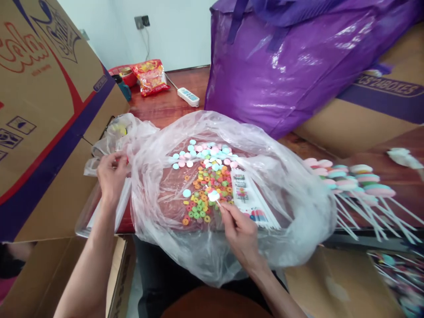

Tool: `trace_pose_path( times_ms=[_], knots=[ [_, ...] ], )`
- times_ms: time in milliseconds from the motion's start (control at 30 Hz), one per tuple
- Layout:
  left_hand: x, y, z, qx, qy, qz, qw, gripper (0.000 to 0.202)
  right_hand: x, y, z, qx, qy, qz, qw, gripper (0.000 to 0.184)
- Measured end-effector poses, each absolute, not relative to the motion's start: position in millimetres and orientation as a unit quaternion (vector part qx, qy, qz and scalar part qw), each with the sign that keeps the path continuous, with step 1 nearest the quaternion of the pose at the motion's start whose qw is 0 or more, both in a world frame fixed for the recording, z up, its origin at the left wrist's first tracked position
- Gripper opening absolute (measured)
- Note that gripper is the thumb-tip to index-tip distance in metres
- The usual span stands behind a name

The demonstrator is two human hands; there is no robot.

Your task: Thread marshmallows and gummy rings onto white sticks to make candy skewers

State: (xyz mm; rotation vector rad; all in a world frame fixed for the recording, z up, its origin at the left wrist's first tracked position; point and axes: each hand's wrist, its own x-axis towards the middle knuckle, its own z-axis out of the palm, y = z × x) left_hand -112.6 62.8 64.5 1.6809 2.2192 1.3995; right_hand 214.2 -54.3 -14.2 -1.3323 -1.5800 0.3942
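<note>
My right hand (pixel 241 229) pinches a thin white lollipop stick (pixel 218 203) with a pale candy (pixel 213 195) near its tip, above loose candies. My left hand (pixel 112 174) is closed at the left side of a clear plastic bag (pixel 145 198); a small red bit shows at its fingertips, too small to name. On the spread bag lie colourful ring candies (pixel 202 207) and pastel round candies (pixel 198 154). A stack of printed white wrappers (pixel 250 194) lies right of the rings. White sticks (pixel 124 198) lie in a clear sleeve below my left hand.
Finished-looking pastel lollipops (pixel 357 181) are piled at the right. A large purple bag (pixel 258 66) and cardboard boxes (pixel 66 123) stand around the table. Behind are a red snack packet (pixel 150 77) and a white power strip (pixel 188 96). More lollipops (pixel 400 274) sit low at right.
</note>
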Motion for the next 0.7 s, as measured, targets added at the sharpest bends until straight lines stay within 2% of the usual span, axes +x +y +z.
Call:
trace_pose_path(
  times_ms=[100, 200, 433, 700],
  knots=[
    [-50.4, 25.6, 59.2, 0.634, 0.618, 0.45, 0.114, 0.017, 213.8, -53.6, -12.6, -0.546, -0.657, 0.174, 0.49, 0.02],
    [-3.2, 5.6, 40.5, 0.716, 0.55, 0.371, 0.219, 0.018, 213.3, -52.9, -11.7, -0.544, -0.66, 0.18, 0.486, 0.021],
    [10.9, 9.3, -2.1, 0.756, 0.568, 0.273, 0.178, 0.034, 210.9, -53.2, -9.8, -0.537, -0.662, 0.182, 0.491, 0.022],
    [1.4, 30.2, 16.1, 0.699, 0.611, 0.311, 0.205, 0.02, 210.0, -51.9, -10.8, -0.527, -0.669, 0.172, 0.496, 0.02]
  ],
)
